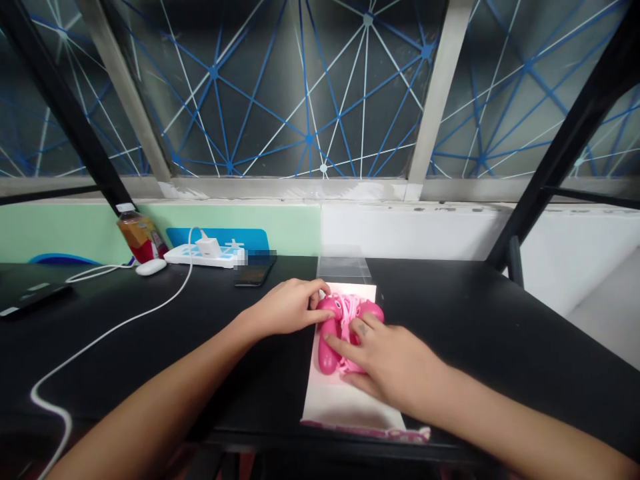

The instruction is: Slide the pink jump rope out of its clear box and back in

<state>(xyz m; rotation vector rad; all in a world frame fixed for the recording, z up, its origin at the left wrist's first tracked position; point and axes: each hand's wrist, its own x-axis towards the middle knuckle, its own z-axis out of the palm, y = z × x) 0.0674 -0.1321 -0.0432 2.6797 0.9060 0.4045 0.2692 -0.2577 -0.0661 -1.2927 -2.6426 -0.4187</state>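
A pink skipping rope (331, 333) with two chunky pink handles and a coiled pink cord lies on a pale card inside a clear plastic bag (345, 400) on the black desk (500, 333). My left hand (290, 307) rests on the rope's left side, fingers curled against a handle's top end. My right hand (385, 360) lies over the right side, fingers spread and pressing down on the cord and handles.
At the back left stand a juice bottle (139, 239), a white mouse (151, 267), a white power strip (205, 255) with a charger and white cable (100, 337), and a dark phone (255, 273). Another dark device (30, 297) lies far left. Black frame posts rise on both sides.
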